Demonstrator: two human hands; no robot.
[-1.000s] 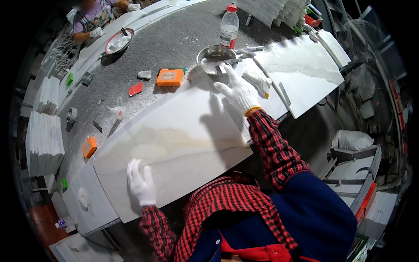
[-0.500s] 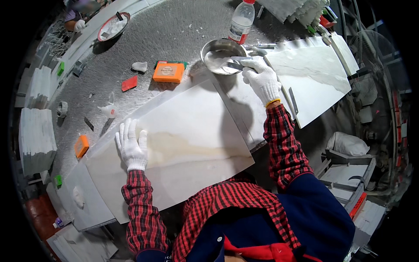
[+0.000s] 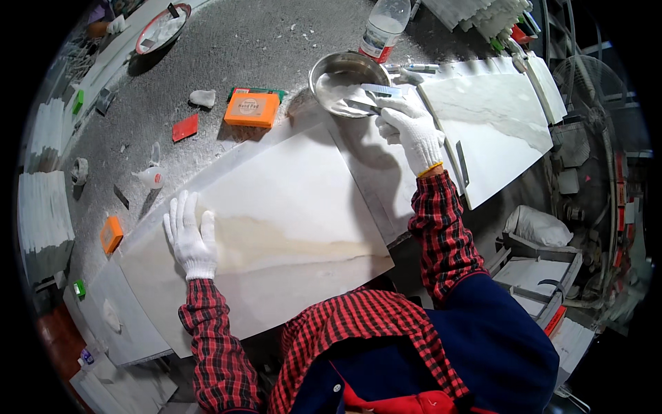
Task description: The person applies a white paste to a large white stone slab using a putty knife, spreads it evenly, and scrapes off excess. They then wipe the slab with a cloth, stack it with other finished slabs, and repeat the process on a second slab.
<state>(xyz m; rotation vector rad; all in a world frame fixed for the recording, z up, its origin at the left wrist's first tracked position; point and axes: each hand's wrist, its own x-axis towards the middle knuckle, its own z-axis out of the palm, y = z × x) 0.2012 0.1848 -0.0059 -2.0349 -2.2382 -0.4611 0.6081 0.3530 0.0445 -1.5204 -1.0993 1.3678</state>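
Hands first, both in white knit gloves: the left hand point(image 3: 191, 238) lies flat and open, fingers spread, pressed on the big pale stone slab point(image 3: 276, 228) at about 9 o'clock of its face. That slab, white with a tan band across it, lies across the middle of the grey worktop point(image 3: 262, 55), its near edge hanging toward the person's red-checked sleeves.

At 9 o'clock of the left hand, a small orange block point(image 3: 111, 234) sits just off the slab's corner, and at 11 o'clock a small white squeeze bottle point(image 3: 151, 176) lies on its side. Far up at 11 o'clock, a red-rimmed bowl point(image 3: 161, 28) sits well apart from everything.

Moving across: a red scraper card point(image 3: 185, 127) and, just beside it at 3 o'clock, an orange sanding pad point(image 3: 252, 110), both just above the slab's far edge. At 3 o'clock of the pad, a round metal bowl point(image 3: 348, 83) with white paste inside, and a plastic bottle point(image 3: 383, 29) at its 1 o'clock.

The right hand point(image 3: 412, 130) is closed around a flat metal spatula point(image 3: 372, 96), whose blade reaches into the bowl. This hand hovers at the seam between the big slab and a second white slab point(image 3: 493, 121) running off at 3 o'clock.
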